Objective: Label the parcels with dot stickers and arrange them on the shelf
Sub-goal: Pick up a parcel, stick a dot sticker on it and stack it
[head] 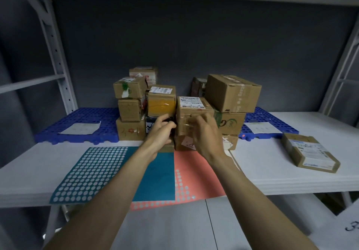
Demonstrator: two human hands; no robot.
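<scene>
Partly hidden behind both hands (204,133), blurred stacked parcels (192,113).

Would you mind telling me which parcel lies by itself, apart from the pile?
The flat parcel at the right of the shelf, white label up; all the others are stacked together in the middle.

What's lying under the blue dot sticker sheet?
Under the blue dot sticker sheet lie the white shelf board and a pink sticker sheet's left part; my forearms hide some of the overlap.
</scene>
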